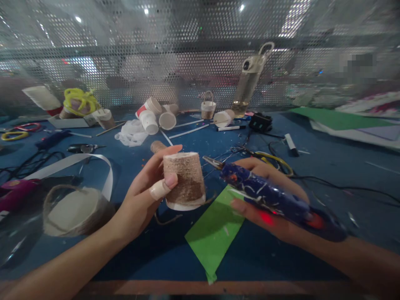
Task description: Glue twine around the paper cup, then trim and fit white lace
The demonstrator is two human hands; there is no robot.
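My left hand (pixel 150 187) grips a paper cup (pixel 185 179) wound with brown twine, its white rim and base showing bare. A bandage wraps the thumb. One loose twine end sticks out at the cup's lower right. In my right hand (pixel 265 183) is a blue glue gun (pixel 265 191) with a red light glowing beneath it. The metal nozzle points left, just short of the cup's upper right side and apart from it. Below the two hands lies a green paper sheet (pixel 215 233) on the blue tabletop.
A twine-wrapped cup with handle (pixel 79 210) lies at left beside a magenta tool (pixel 18 193). White cups (pixel 148 116), a small twine basket (pixel 208 109) and a tall bottle (pixel 248 83) line the perforated back screen. Cables (pixel 337 183) run across the right side.
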